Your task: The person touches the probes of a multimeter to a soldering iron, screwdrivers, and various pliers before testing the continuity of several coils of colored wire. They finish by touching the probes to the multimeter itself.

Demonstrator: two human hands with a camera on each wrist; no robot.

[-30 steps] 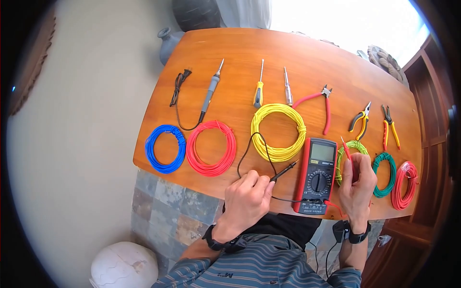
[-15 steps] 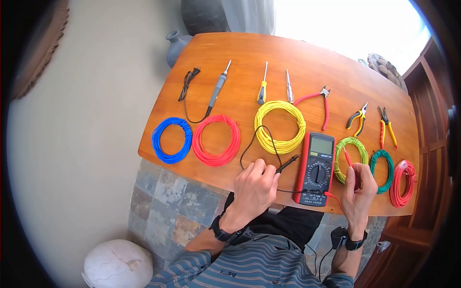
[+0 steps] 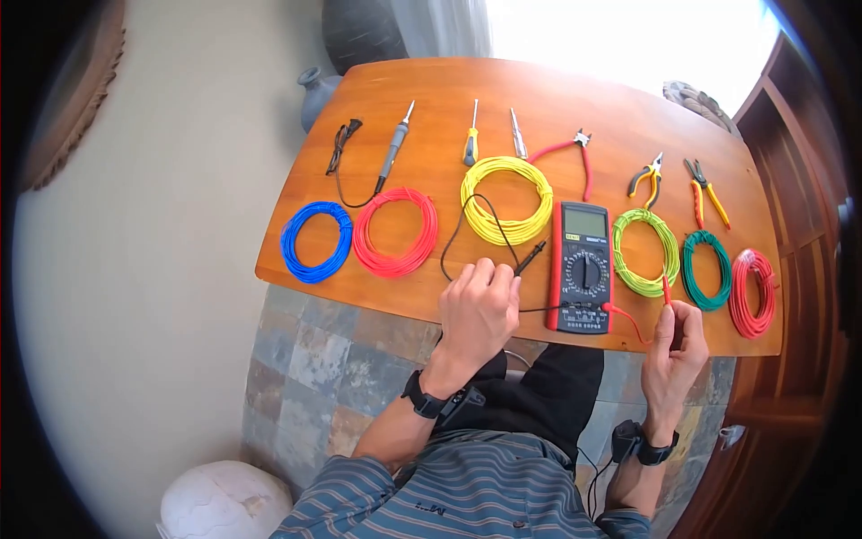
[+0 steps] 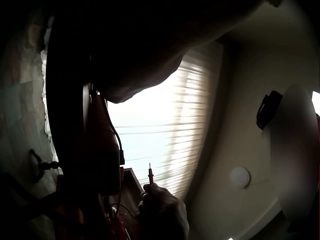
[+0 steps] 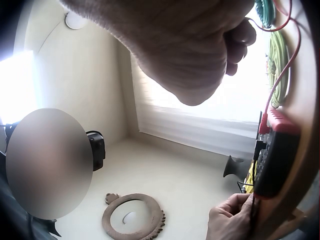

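The left hand (image 3: 479, 310) pinches the black test probe (image 3: 531, 259), its tip angled up and right over the table. In the right hand (image 3: 675, 359) is the red probe (image 3: 667, 289), pointing up at the lower edge of the yellow-green coil (image 3: 620, 256). Between the hands lies the red and black multimeter (image 3: 585, 269), with black and red leads plugged in at its lower end. The left wrist view shows the red probe (image 4: 151, 176) upright in the right hand (image 4: 162, 212). In the right wrist view the left hand (image 5: 231, 218) is beside the multimeter (image 5: 280, 155).
Blue (image 3: 289, 242), pink-red (image 3: 363, 235), yellow (image 3: 470, 198), green (image 3: 690, 269) and red (image 3: 742, 292) wire coils lie across the table. Behind them are a soldering iron (image 3: 392, 153), a screwdriver (image 3: 471, 146), a tester pen (image 3: 518, 136), red cutters (image 3: 588, 171) and two pliers (image 3: 653, 180).
The head view has shifted, so the table and its items sit higher in it. The red probe has moved from the yellow-green coil's left side to its lower right edge. The left hand still holds the black probe.
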